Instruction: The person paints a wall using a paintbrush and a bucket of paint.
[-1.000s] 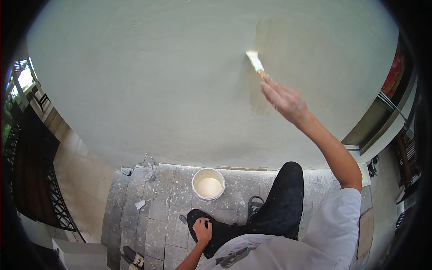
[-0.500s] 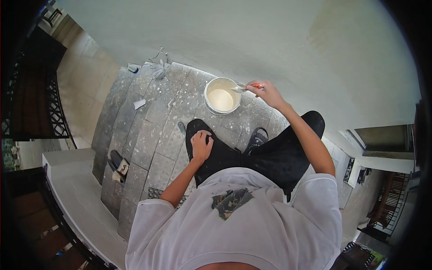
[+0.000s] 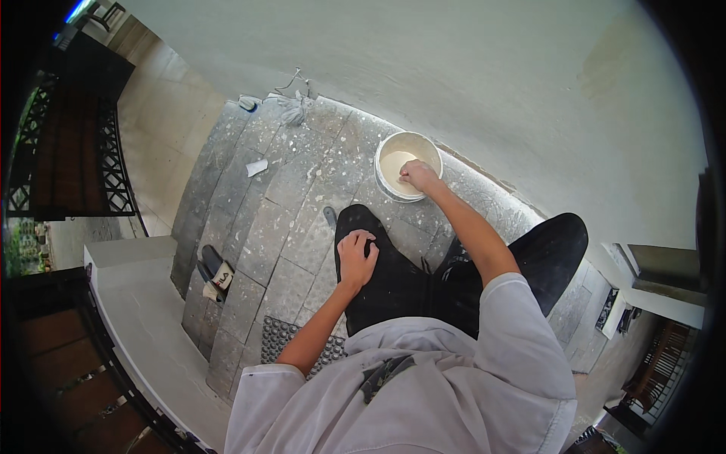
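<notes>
A white bucket (image 3: 436,145) of cream-coloured paint (image 3: 395,163) stands on the spattered floor close to the wall. My right hand (image 3: 418,175) is inside its rim, fingers closed on a paintbrush. Hand and bucket hide nearly all of the brush; only a hint of its handle shows by the fingers, and I cannot see the bristles. My left hand (image 3: 358,257) rests with fingers laid over my left knee and holds nothing.
A pale wall (image 3: 454,76) rises just beyond the bucket. On the tiles (image 3: 261,234) lie a white scrap (image 3: 257,167), a greyish rag (image 3: 293,111) and a pair of slippers (image 3: 215,272). A studded dark mat (image 3: 280,338) is beside my left arm.
My right hand has moved from the bucket's right side, where the brush was in plain sight at the rim, down into the bucket. My left hand stays on the knee. The whole view has shifted.
</notes>
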The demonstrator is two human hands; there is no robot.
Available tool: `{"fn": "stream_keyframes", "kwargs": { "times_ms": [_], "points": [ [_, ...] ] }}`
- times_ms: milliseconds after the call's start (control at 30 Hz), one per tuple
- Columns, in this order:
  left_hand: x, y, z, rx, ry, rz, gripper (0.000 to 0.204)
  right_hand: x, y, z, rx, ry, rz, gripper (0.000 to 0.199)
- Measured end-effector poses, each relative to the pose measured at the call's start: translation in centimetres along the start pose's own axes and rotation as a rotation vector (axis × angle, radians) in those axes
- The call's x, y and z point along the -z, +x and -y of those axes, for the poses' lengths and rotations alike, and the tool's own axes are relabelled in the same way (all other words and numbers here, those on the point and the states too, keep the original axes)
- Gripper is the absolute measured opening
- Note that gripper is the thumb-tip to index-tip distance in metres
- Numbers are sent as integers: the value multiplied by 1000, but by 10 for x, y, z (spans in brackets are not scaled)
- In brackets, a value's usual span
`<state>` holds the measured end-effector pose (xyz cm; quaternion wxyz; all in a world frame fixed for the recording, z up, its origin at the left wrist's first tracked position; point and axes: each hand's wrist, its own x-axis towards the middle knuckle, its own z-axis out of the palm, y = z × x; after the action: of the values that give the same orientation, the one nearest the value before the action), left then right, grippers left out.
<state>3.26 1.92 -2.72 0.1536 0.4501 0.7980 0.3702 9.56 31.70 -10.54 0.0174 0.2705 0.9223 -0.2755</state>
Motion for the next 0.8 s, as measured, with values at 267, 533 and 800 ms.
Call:
{"fn": "stream_keyframes", "kwargs": {
  "times_ms": [267,533,800],
  "points": [
    [6,1,14,9,-1,-2,16,69,-12,38,-65,165,-62,23],
    [-2,1,4,-75,-3,-34,15,112,-59,-7,-337,785,-304,33],
    [-4,-11,-2,-78,11,-43,15,91,-86,-37,-457,848,-402,34]
  ]
}}
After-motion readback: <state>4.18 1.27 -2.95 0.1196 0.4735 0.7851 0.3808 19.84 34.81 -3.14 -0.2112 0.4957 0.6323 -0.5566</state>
